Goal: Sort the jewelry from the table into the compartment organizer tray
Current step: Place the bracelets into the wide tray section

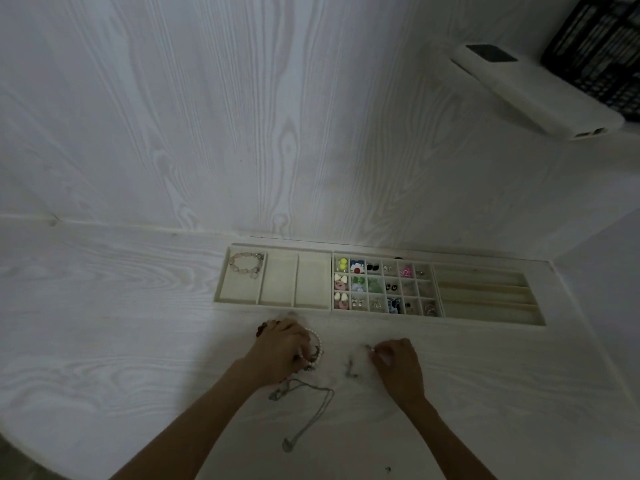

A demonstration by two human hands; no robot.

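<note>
**Both hands working the loose jewelry, trays waiting at the wall**

We are leaning over a white wood-grain desk (121,323); it is running up against a matching panelled wall (242,116). A long white box (533,91) is sitting up at the far right, with a black mesh basket (602,53) behind it.

The organizer tray (440,318) is lying flat against the wall's foot. Its left section is showing three long compartments; a pink beaded bracelet (246,265) is lying in the leftmost one. The middle grid is holding small coloured earrings and charms, too small to name singly. The right section is showing long padded rows.

Nearer us, a grey necklace (304,407) is trailing loose on the desk, its pendant end toward us.

Our left hand (282,353) is curling down over a heap of bracelets, fingers gripping a pearl bracelet (317,344); dark red beads (263,328) are peeking out beside the knuckles.

Our right hand (398,365) is pinching a small silver piece (370,348) between thumb and fingertips, just above the desk. A thin grey scrap of chain (349,370) is lying between the two hands.
</note>
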